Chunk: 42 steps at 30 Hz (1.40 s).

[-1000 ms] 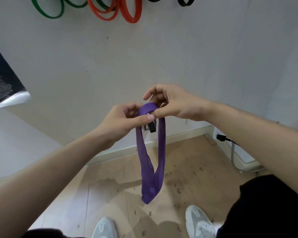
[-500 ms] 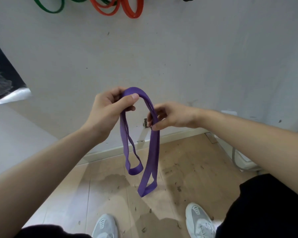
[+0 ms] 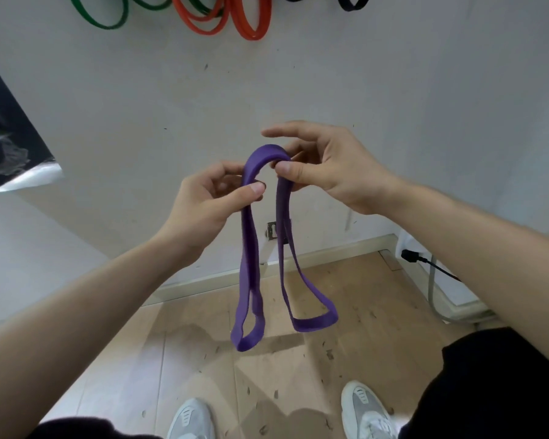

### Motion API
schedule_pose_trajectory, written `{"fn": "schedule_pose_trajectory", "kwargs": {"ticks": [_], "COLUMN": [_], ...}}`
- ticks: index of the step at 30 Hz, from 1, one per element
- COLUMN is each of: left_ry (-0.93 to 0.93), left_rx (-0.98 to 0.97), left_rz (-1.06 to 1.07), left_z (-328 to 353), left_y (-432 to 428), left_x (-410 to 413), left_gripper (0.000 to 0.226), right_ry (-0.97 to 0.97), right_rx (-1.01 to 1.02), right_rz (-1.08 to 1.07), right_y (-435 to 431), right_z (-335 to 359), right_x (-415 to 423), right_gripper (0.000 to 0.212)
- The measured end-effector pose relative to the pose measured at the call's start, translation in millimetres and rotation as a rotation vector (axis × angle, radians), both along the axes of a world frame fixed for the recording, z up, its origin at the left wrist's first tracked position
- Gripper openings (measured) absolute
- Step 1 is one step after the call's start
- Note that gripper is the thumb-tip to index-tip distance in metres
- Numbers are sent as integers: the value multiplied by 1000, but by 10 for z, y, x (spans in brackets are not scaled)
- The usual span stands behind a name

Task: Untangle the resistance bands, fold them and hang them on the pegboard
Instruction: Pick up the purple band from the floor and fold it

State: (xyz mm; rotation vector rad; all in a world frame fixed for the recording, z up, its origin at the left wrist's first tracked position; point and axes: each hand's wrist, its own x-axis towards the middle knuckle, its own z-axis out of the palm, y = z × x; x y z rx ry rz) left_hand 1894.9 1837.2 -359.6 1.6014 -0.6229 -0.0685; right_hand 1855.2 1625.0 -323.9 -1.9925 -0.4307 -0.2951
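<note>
A purple resistance band [image 3: 249,264] is folded over at chest height, its two looped ends hanging side by side above the floor. My left hand [image 3: 203,204] pinches the left strand just below the fold. On the right side of the fold my right hand [image 3: 327,172] pinches the band between thumb and fingers, with the index finger stretched out above. Green bands [image 3: 105,22], orange bands [image 3: 251,25] and black bands [image 3: 349,3] hang on the wall at the top edge; their pegs are out of view.
A white wall stands straight ahead with a small metal fitting [image 3: 271,231] near the skirting. A black plug and grey cable [image 3: 431,280] lie at the right. My white shoes [image 3: 366,410] stand on the wooden floor. A dark object [image 3: 7,137] juts in at left.
The band went from one long hanging loop to a double fold with two short loops. My right hand rose to the fold's top and my left hand dropped slightly.
</note>
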Motion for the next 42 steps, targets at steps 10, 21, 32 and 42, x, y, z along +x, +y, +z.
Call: {"fn": "schedule_pose_trajectory", "kwargs": {"ticks": [10,21,32,42], "left_ry": [46,93,145,35], "left_rx": [-9,42,289,246], "left_rz": [-97,-174,-162,11], "left_z": [-61,-141,-530,-506], "left_y": [-65,-46,-136,-115], "left_x": [-12,-2,-12,132], "left_gripper": [35,53,41,36], "right_ry": [-10,-100,-124,128], "right_rx": [-225,-202,251,373], "right_rz": [99,63,54,-91], "right_y": [26,4,-76,-746], "right_z": [-105,10,116,-90], "right_x": [-48,-51,-41,130], "right_gripper": [44,26,23,30]}}
